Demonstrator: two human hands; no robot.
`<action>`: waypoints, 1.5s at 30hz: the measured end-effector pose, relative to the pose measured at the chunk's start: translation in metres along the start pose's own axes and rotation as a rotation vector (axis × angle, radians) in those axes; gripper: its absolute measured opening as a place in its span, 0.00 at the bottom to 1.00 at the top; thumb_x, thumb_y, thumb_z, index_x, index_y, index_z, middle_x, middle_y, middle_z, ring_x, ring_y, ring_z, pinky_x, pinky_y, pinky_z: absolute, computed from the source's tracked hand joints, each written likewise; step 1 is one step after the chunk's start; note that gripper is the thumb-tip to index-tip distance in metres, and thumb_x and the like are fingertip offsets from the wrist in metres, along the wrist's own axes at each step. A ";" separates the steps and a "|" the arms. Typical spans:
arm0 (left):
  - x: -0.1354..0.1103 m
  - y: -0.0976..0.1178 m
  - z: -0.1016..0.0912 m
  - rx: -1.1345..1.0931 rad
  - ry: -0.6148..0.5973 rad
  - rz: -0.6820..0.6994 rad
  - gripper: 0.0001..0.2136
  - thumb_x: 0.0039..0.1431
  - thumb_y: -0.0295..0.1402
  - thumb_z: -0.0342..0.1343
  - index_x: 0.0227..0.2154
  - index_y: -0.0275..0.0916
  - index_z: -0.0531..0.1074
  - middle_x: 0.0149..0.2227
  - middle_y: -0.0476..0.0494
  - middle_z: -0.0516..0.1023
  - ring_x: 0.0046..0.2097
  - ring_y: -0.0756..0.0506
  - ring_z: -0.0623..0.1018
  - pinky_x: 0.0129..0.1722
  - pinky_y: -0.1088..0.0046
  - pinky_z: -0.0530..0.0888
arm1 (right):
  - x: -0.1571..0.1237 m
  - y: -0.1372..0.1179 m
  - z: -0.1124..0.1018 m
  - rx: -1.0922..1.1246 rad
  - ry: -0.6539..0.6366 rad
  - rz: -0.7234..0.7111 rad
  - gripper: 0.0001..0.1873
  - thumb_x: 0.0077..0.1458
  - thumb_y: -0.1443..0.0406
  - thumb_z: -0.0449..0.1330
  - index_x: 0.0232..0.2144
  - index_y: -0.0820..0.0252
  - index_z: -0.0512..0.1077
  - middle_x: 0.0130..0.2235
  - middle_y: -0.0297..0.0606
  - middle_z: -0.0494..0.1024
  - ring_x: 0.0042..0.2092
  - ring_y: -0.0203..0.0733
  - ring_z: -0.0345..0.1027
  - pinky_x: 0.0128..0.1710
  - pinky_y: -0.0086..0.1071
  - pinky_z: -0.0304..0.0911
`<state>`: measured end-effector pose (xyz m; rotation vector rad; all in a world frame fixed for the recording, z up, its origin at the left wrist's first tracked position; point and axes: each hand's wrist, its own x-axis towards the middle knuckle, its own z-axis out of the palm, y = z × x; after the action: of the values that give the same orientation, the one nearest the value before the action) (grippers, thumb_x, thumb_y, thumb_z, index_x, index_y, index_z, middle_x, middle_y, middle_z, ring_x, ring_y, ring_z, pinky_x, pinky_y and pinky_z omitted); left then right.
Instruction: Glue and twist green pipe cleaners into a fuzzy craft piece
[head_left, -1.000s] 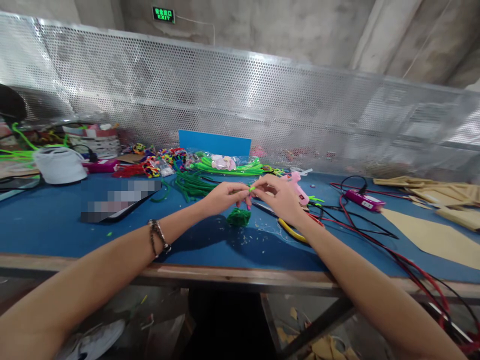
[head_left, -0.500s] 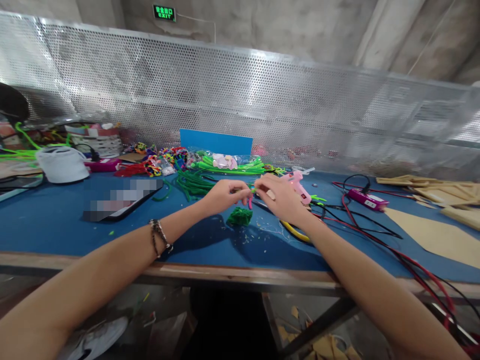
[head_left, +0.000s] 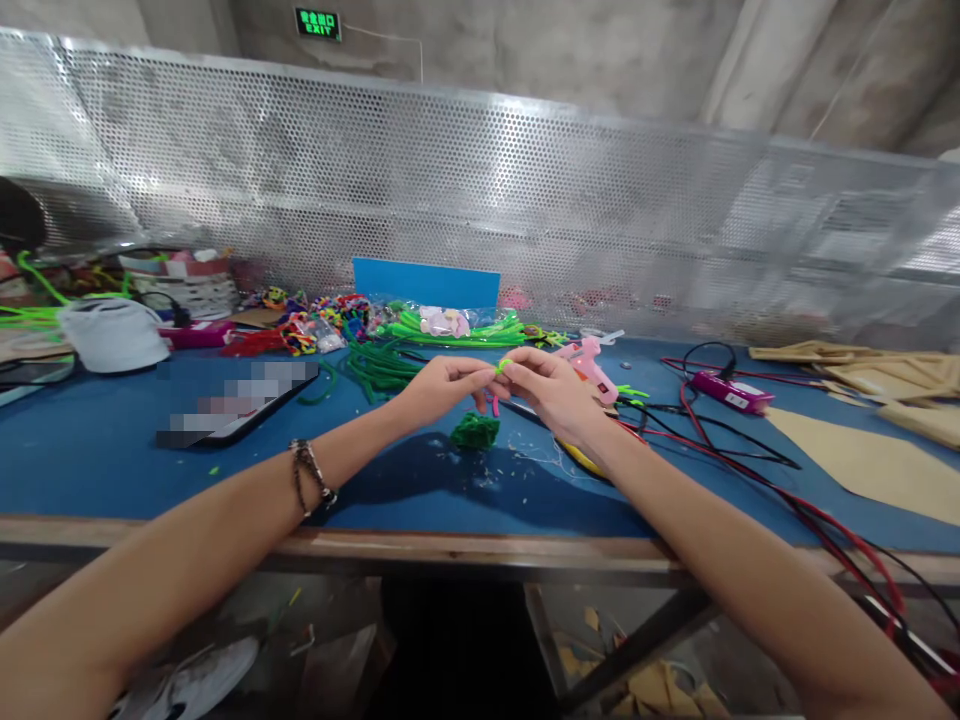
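In the head view, the left hand (head_left: 450,388) and right hand (head_left: 553,390) meet above the blue tabletop (head_left: 112,470), each with thumb and fingertips pinched closed on a small lime-green piece (head_left: 504,366), mostly hidden between them. Just nearer lies a dark-green fuzzy clump (head_left: 475,431). At far left, a white woven basket (head_left: 204,297) holds red, pink and pale items, too small to identify.

Free room: blue surface (head_left: 427,512) along its near edge, between left forearm (head_left: 352,443) and right forearm (head_left: 675,503); dark green clump (head_left: 475,432) limits it beyond; cables (head_left: 810,515) obstruct the surface right of the right forearm
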<state>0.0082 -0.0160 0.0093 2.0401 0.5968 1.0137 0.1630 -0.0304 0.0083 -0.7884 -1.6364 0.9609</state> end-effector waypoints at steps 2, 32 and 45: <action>0.000 -0.002 -0.001 -0.009 -0.011 -0.028 0.10 0.52 0.30 0.46 0.24 0.33 0.71 0.23 0.49 0.75 0.21 0.56 0.70 0.26 0.81 0.68 | 0.000 -0.002 -0.001 -0.060 -0.009 -0.004 0.06 0.44 0.64 0.56 0.23 0.61 0.64 0.23 0.29 0.66 0.26 0.29 0.60 0.28 0.28 0.57; 0.000 -0.006 -0.002 0.004 -0.010 -0.093 0.09 0.54 0.30 0.46 0.25 0.32 0.68 0.25 0.47 0.76 0.20 0.56 0.71 0.24 0.81 0.68 | -0.001 -0.009 -0.007 -0.569 -0.005 -0.217 0.04 0.47 0.66 0.54 0.23 0.62 0.65 0.25 0.33 0.68 0.28 0.32 0.60 0.29 0.28 0.57; 0.000 -0.005 0.001 0.075 0.004 0.001 0.08 0.54 0.29 0.45 0.29 0.34 0.69 0.30 0.47 0.77 0.20 0.56 0.71 0.25 0.80 0.68 | -0.002 -0.009 -0.005 -0.523 0.021 -0.247 0.05 0.48 0.64 0.54 0.26 0.61 0.65 0.27 0.33 0.69 0.28 0.31 0.61 0.28 0.27 0.58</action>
<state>0.0089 -0.0135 0.0043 2.1042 0.6451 1.0101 0.1684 -0.0347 0.0159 -0.9060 -1.9420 0.3478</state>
